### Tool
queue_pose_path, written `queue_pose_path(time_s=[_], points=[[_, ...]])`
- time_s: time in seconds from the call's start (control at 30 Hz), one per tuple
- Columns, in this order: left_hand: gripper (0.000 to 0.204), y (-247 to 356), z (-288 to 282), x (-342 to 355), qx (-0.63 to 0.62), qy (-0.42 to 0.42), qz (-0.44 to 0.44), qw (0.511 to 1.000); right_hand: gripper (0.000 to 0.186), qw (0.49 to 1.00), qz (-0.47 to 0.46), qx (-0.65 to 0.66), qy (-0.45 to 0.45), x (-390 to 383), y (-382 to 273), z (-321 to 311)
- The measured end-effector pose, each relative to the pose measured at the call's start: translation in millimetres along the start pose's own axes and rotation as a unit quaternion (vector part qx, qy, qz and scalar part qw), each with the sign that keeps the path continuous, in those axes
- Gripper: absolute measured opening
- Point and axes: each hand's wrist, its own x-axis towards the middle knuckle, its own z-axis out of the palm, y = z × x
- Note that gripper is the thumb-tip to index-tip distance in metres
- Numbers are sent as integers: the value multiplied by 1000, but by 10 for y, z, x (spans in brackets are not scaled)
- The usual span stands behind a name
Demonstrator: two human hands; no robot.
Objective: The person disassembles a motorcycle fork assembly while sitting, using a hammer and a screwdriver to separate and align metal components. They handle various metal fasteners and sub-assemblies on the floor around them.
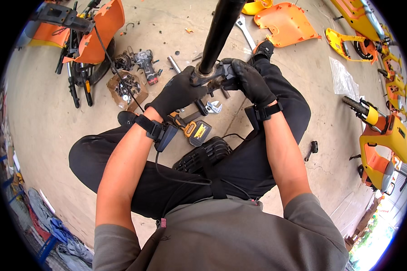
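A thick black tube (219,34) slants up and away from me, with a metal ring round its lower end. There it meets a dark clamp-like crown piece (219,74). My black-gloved left hand (181,90) is closed round the crown's left side. On its right side my gloved right hand (253,81) grips it, fingers curled over the far edge. The gloves cover part of the crown. Just below my hands lie a small adjustable wrench (214,107) and a yellow and black power tool (196,131), whose front end is partly hidden by my left wrist.
Left of my hands are a cardboard box (140,97) of small parts and a grey cordless driver (145,63). A large wrench (245,31) and an orange panel (287,25) lie ahead. Yellow-orange bikes (384,140) stand at right. A black cable runs beside my left wrist.
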Motion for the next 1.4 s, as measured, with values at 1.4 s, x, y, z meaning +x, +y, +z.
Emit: queue_pose_path(time_s=[1.4], points=[[35,-171,-96,131,-145,-1,39,989,71,905,-168,-390,29,-153,-147,-169]])
